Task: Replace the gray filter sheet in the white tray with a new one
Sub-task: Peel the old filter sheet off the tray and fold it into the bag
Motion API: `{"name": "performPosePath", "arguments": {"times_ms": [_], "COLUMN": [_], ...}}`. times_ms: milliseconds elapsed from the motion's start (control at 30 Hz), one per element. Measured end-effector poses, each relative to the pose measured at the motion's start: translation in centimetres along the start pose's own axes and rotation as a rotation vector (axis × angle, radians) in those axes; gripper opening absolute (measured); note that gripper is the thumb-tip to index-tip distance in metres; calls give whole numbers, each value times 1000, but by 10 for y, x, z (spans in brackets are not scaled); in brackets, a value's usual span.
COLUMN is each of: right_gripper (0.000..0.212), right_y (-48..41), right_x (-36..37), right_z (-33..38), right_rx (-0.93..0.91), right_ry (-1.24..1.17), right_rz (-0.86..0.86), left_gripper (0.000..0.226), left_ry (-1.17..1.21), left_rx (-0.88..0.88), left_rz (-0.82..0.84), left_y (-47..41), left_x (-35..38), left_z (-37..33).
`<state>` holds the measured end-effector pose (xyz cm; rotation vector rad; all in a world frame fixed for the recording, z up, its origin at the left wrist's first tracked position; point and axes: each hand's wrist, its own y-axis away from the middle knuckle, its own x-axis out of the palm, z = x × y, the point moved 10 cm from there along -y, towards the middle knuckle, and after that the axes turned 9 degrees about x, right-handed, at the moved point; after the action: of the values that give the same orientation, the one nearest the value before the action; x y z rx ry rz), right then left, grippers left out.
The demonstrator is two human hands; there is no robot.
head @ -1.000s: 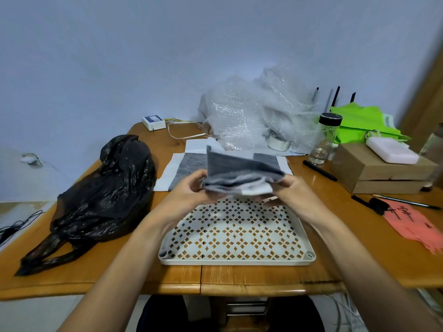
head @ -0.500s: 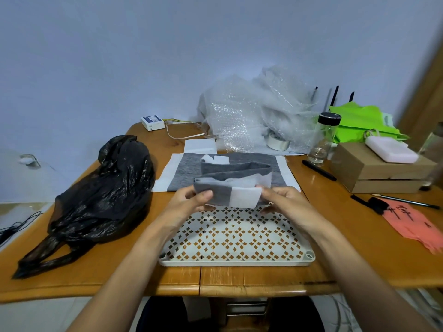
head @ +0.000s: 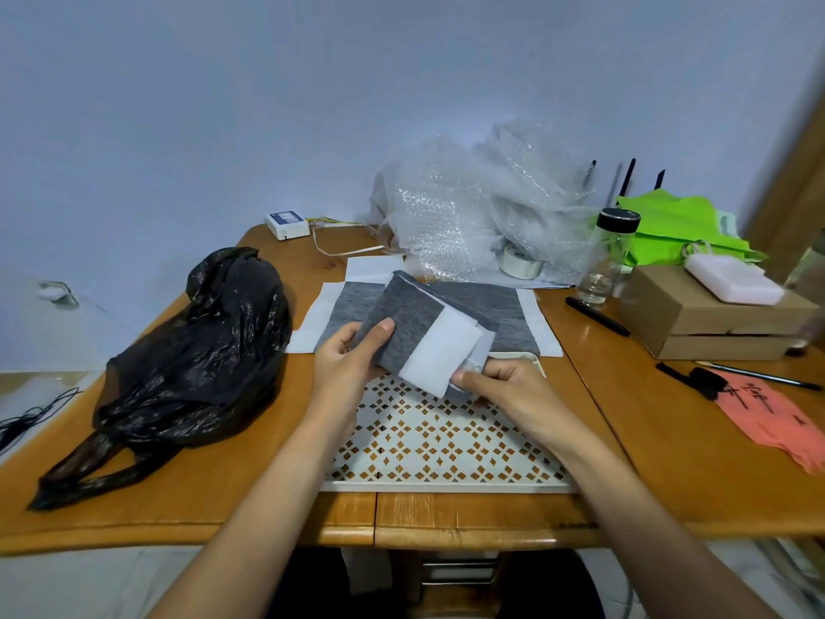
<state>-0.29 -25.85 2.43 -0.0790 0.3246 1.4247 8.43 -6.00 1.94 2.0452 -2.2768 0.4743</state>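
Two bare hands are holding a folded gray felt filter sheet with white borders (head: pixel 413 326) just above the far edge of a white rectangular plastic tray with diamond cut-outs (head: pixel 446 487). The left hand (head: pixel 346 357) is gripping the gray part, with the thumb lying on top and the fingers curling underneath. The right hand (head: pixel 506 386) is pinching the sheet's white lower corner between thumb and fingers. The tray is sitting at the near edge of a brown wooden table (head: pixel 223 498), and both forearms are covering its near corners.

Just behind the tray, a second gray filter sheet with white borders (head: pixel 495 303) is lying flat, partly hidden by the folded one. A crumpled black plastic bag (head: pixel 201 350) is slumping near the left edge. A heap of clear bubble wrap (head: pixel 468 203) is filling the far edge, with a roll of tape (head: pixel 520 263) at its foot. Toward the far right corner, a clear jar with a black lid (head: pixel 611 256), a black marker (head: pixel 596 315), a brown cardboard box (head: pixel 714 323) and a bright green bag (head: pixel 678 225) are crowding together. A pink paper sheet (head: pixel 768 413) is lying by the right edge.
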Motion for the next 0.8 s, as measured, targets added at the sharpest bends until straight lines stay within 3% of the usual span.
{"name": "performPosePath", "arguments": {"times_ms": [167, 300, 433, 533, 700, 800], "right_gripper": [31, 78, 93, 82, 26, 17], "right_y": [0, 2, 1, -1, -9, -12], "right_x": [-5, -25, -11, 0, -6, -11], "right_z": [-2, 13, 24, 24, 21, 13], "right_rx": [20, -42, -100, -73, -4, 16], "right_ry": [10, 44, 25, -51, -181, -207], "right_rz": [-27, -143, -76, -33, -56, -53], "left_gripper": [51, 40, 35, 32, 31, 31], "left_ry": [16, -7, -22, -86, -143, -176], "left_rx": [-9, -7, 8, 4, -46, -111], "left_rz": [-85, -7, 152, 258, 373, 390], "left_y": [-7, -12, -6, 3, 12, 14], "left_x": [-8, -7, 15, 33, 49, 46], "left_z": [-3, -8, -15, -15, -8, 0]}}
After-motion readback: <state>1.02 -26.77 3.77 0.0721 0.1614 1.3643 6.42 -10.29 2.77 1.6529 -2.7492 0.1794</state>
